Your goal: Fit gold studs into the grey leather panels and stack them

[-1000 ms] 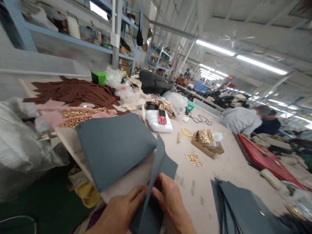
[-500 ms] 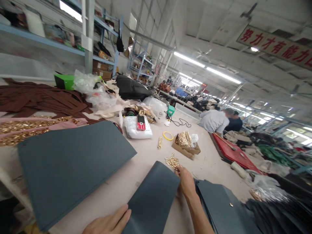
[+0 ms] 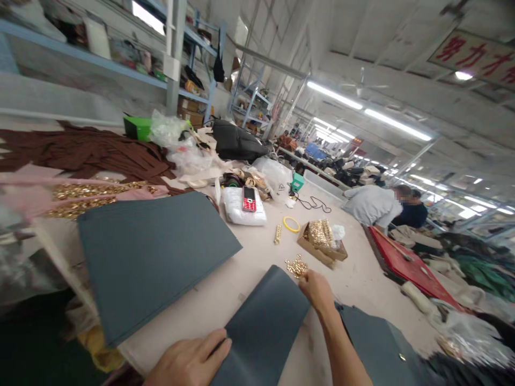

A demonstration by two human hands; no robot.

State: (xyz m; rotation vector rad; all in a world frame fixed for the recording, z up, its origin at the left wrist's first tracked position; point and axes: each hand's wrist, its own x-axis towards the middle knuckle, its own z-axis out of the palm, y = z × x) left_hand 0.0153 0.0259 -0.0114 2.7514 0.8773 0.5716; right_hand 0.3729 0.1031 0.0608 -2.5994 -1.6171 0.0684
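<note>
A dark grey leather-like panel (image 3: 265, 321), bent over in a fold, lies in front of me. My left hand (image 3: 195, 356) grips its left edge, thumb and fingers closed on it. Just beyond the panel's right corner, my right hand (image 3: 316, 289) is closed at the near side of a small pile of gold metal fittings (image 3: 296, 266). Its fingertips are hidden, so I cannot see what is in them. To the left rests a stack of flat grey panels (image 3: 156, 257). On the right, another grey panel (image 3: 374, 338) carries a gold fitting (image 3: 402, 357).
Behind the pile stand a cardboard box (image 3: 322, 249) of gold fittings, a yellow tape ring (image 3: 291, 224) and a short gold strip (image 3: 277, 234). A red phone (image 3: 249, 199) lies on a white packet (image 3: 237, 212). Brown strips (image 3: 92, 153) cover the far left. Two people lean over at the right.
The view has turned left, so everything sits further right. My right hand's fingers have curled in more at the gold pile. The left hand keeps its hold on the folded panel.
</note>
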